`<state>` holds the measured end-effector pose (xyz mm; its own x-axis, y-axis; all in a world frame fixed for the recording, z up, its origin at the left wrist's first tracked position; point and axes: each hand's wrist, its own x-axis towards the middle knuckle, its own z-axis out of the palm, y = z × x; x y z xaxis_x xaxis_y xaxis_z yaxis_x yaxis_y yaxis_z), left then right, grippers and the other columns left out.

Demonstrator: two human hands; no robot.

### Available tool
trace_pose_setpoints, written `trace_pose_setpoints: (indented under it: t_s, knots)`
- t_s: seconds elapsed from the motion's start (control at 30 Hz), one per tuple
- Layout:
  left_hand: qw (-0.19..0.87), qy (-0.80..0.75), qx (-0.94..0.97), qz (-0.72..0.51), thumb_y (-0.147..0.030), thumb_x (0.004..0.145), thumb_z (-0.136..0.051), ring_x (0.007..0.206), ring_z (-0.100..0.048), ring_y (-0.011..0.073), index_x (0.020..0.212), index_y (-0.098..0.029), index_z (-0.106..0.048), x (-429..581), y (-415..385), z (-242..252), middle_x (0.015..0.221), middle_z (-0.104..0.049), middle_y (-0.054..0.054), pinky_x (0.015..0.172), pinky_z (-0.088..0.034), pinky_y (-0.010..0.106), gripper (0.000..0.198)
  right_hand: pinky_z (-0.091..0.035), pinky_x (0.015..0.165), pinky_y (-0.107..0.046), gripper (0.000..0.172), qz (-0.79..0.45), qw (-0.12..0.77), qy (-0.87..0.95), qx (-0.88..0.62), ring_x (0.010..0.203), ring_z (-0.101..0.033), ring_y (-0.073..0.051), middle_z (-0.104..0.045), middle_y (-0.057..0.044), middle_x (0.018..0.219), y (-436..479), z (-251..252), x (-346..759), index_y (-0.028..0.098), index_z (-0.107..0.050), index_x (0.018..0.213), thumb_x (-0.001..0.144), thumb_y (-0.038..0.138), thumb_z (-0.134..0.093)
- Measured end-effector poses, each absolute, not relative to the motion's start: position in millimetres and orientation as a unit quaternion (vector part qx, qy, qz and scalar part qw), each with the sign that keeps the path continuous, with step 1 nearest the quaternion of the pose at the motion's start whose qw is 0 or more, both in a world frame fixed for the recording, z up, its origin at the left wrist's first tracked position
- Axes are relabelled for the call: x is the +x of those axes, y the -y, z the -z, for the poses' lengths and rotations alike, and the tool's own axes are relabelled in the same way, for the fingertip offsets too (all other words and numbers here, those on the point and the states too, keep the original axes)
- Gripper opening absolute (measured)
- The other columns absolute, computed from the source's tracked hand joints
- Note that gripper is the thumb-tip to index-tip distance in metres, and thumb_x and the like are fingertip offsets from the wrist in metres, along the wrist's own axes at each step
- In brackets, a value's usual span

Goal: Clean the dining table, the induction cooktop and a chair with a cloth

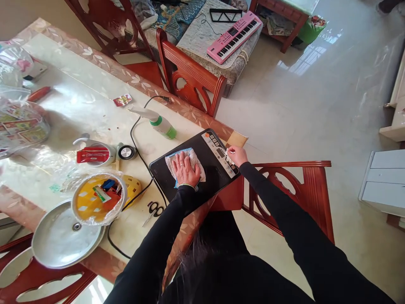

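Observation:
A black induction cooktop (pixel 211 169) lies at a slant on the table's near corner, its silver control panel (pixel 218 148) on the right side. On its dark surface is a greyish cloth with a blue edge (pixel 200 171). My left hand (pixel 186 169) presses flat on this cloth, fingers stretched out, a ring on one finger. Beside the panel's right edge, my right hand (pixel 238 155) is closed, thumb and fingers pinched on a crumpled white tissue (pixel 229 158) that touches the panel. A spray bottle (pixel 162 126) with a green band lies just behind the cooktop.
Left of the cooktop are a black cord (pixel 134 141), scissors (pixel 155 208), a yellow basket (pixel 131 188), a round tub (pixel 98 198), a metal lid (pixel 63 238) and a white mug (pixel 106 155). Wooden chairs (pixel 193 78) surround the table. A pink keyboard (pixel 234 37) lies beyond.

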<state>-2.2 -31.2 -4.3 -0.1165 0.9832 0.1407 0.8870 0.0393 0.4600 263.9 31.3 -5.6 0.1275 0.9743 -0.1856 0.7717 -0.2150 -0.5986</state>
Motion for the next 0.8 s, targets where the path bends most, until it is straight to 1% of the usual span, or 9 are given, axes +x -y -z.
trace_pose_setpoints:
  t_s: [0.23, 0.3, 0.33, 0.43, 0.5, 0.57, 0.63, 0.7, 0.8]
  knots:
    - [0.096, -0.711, 0.657, -0.232, -0.035, 0.092, -0.058, 0.167, -0.023, 0.0394, 0.134, -0.014, -0.063, -2.5, 30.8, 5.8, 0.171, -0.044, 0.021, 0.137, -0.013, 0.064, 0.048, -0.058, 0.082, -0.029, 0.009, -0.352, 0.223, 0.527, -0.741, 0.082, -0.076, -0.021, -0.080, -0.003, 0.082, 62.8, 8.3, 324.6, 0.023, -0.070, 0.072, 0.081, 0.021, -0.070]
    - [0.095, -0.710, 0.659, -0.230, -0.035, 0.092, -0.058, 0.167, -0.024, 0.0394, 0.134, -0.014, -0.062, -2.7, 30.6, 6.1, 0.171, -0.044, 0.020, 0.137, -0.014, 0.064, 0.047, -0.060, 0.078, -0.029, 0.009, -0.388, 0.280, 0.481, -0.735, 0.082, -0.076, -0.021, -0.081, -0.004, 0.086, 63.2, 8.0, 327.0, 0.022, -0.074, 0.081, 0.085, 0.028, -0.069]
    - [0.094, -0.709, 0.660, -0.228, -0.035, 0.091, -0.058, 0.167, -0.024, 0.0393, 0.134, -0.014, -0.062, -2.7, 30.6, 6.0, 0.171, -0.044, 0.021, 0.137, -0.014, 0.064, 0.048, -0.061, 0.078, -0.030, 0.015, -0.392, 0.316, 0.468, -0.726, 0.083, -0.076, -0.021, -0.082, -0.005, 0.089, 59.3, 8.2, 322.2, 0.021, -0.076, 0.088, 0.088, 0.033, -0.068]
    - [0.087, -0.712, 0.661, -0.222, -0.035, 0.091, -0.059, 0.167, -0.024, 0.0388, 0.134, -0.013, -0.062, -2.1, 30.7, 4.9, 0.172, -0.043, 0.021, 0.137, -0.014, 0.061, 0.048, -0.063, 0.095, -0.038, 0.030, -0.336, 0.390, 0.526, -0.678, 0.102, -0.077, -0.024, -0.082, -0.009, 0.110, 57.0, 12.3, 292.4, 0.020, -0.079, 0.104, 0.100, 0.039, -0.055]
    - [0.085, -0.715, 0.658, -0.218, -0.035, 0.092, -0.059, 0.167, -0.025, 0.0386, 0.134, -0.013, -0.062, -1.6, 31.0, 4.1, 0.172, -0.042, 0.021, 0.138, -0.014, 0.060, 0.048, -0.055, 0.115, -0.045, 0.039, -0.274, 0.370, 0.625, -0.630, 0.129, -0.070, -0.027, -0.076, -0.012, 0.135, 76.3, 17.7, 272.0, 0.020, -0.077, 0.124, 0.107, 0.034, -0.045]
    - [0.088, -0.716, 0.658, -0.216, -0.036, 0.092, -0.059, 0.167, -0.024, 0.0386, 0.135, -0.013, -0.062, -1.1, 31.3, 3.5, 0.172, -0.042, 0.021, 0.137, -0.014, 0.061, 0.049, -0.042, 0.129, -0.050, 0.050, -0.228, 0.310, 0.714, -0.585, 0.154, -0.051, -0.029, -0.058, -0.013, 0.161, 107.2, 24.6, 259.7, 0.018, -0.061, 0.153, 0.109, 0.029, -0.040]
    - [0.092, -0.715, 0.659, -0.215, -0.036, 0.092, -0.059, 0.167, -0.024, 0.0389, 0.135, -0.013, -0.062, -1.0, 31.5, 3.0, 0.173, -0.042, 0.021, 0.137, -0.014, 0.061, 0.049, -0.033, 0.134, -0.055, 0.063, -0.194, 0.252, 0.764, -0.561, 0.165, -0.032, -0.031, -0.038, -0.014, 0.175, 132.1, 31.2, 255.1, 0.017, -0.032, 0.172, 0.111, 0.031, -0.041]
    - [0.095, -0.714, 0.659, -0.216, -0.035, 0.092, -0.060, 0.167, -0.024, 0.0393, 0.135, -0.013, -0.062, -1.0, 31.5, 2.7, 0.173, -0.041, 0.021, 0.137, -0.014, 0.062, 0.048, -0.030, 0.135, -0.058, 0.073, -0.170, 0.217, 0.784, -0.557, 0.167, -0.025, -0.032, -0.027, -0.014, 0.179, 135.8, 36.2, 252.2, 0.018, -0.013, 0.177, 0.111, 0.034, -0.042]
    - [0.092, -0.713, 0.660, -0.217, -0.034, 0.092, -0.060, 0.167, -0.024, 0.0394, 0.136, -0.012, -0.061, -1.2, 31.4, 2.8, 0.172, -0.041, 0.021, 0.137, -0.014, 0.063, 0.049, -0.029, 0.135, -0.057, 0.075, -0.158, 0.196, 0.796, -0.550, 0.168, -0.024, -0.032, -0.026, -0.016, 0.180, 102.5, 38.7, 241.9, 0.016, -0.009, 0.177, 0.112, 0.039, -0.039]
